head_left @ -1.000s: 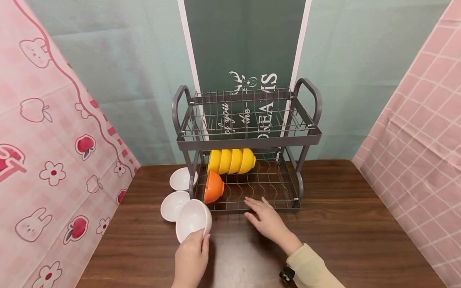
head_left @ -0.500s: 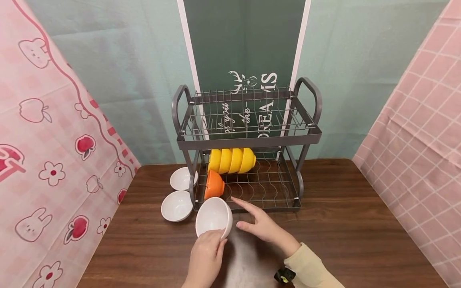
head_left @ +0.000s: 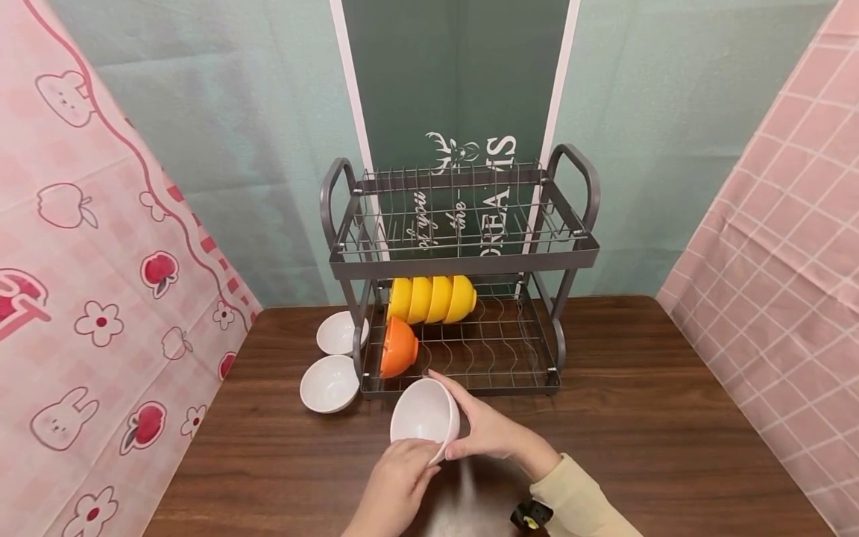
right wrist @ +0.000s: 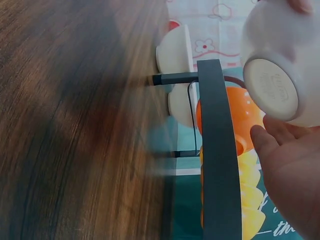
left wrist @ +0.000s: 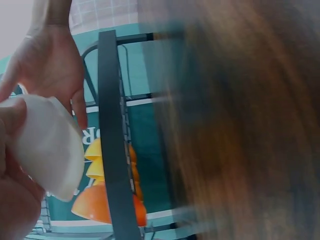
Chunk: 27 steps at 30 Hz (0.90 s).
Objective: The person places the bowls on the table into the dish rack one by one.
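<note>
My left hand [head_left: 397,481] grips the near rim of a white bowl [head_left: 421,412], thumb outside and fingers over the edge; the bowl is tilted in front of the rack. At the bowl's right side is my right hand [head_left: 493,431], fingers extended behind it and thumb near the rim; firm contact cannot be told. The right wrist view shows the fingers of this hand [right wrist: 295,170] beside the bowl's round base [right wrist: 272,90]. An orange bowl [head_left: 399,348] stands on its side on the lower tier, in front of several nested yellow bowls [head_left: 429,300].
A two-tier dark metal rack [head_left: 463,265] stands at the back of the wooden table [head_left: 637,418]; its upper tier holds no dishes. Two white bowls [head_left: 329,384] [head_left: 341,333] lie left of it. Patterned cloths hang at both sides and behind.
The left hand has carried the white bowl rightward, away from the other two white bowls. My right hand has shifted slightly left and now lies beside the bowl.
</note>
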Tool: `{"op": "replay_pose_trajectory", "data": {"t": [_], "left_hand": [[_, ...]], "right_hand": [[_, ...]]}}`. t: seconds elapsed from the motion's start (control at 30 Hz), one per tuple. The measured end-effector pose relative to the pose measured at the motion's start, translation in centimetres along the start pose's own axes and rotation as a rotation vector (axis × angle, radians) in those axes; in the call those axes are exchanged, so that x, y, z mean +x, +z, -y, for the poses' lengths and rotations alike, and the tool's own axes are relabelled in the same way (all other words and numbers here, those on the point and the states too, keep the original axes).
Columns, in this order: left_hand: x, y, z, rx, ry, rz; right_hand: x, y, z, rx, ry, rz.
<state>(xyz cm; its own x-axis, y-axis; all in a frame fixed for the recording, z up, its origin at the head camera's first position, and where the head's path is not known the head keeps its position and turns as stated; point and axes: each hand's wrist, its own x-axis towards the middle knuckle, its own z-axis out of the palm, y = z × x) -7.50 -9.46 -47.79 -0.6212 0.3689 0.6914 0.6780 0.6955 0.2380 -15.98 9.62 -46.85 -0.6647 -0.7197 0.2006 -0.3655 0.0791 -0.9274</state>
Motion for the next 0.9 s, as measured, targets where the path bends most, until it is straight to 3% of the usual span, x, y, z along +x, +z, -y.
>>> {"op": "replay_pose_trajectory", "data": {"t": [0.17,0.33,0.57,0.8,0.9], "left_hand": [[-0.4,0.4,0.3,-0.039,0.028,0.046],[-0.6,0.6,0.7,-0.029,0.039,0.074],[-0.6,1.0,1.0,-0.039,0.041,0.055],[0.0,1.2,1.7,0.006,0.037,0.027],[0.2,1.1,2.2,0.035,0.004,0.022]], "right_hand": [[-0.2,0.0,0.0,0.057,0.032,0.029],[-0.3,0.2,0.1,0.028,0.064,0.003],[-0.1,0.4,0.2,-0.07,0.098,-0.089],[0.7,-0.1,0.4,-0.132,0.1,-0.145],[1.0,-0.5,0.5,-0.165,0.104,-0.17]]}}
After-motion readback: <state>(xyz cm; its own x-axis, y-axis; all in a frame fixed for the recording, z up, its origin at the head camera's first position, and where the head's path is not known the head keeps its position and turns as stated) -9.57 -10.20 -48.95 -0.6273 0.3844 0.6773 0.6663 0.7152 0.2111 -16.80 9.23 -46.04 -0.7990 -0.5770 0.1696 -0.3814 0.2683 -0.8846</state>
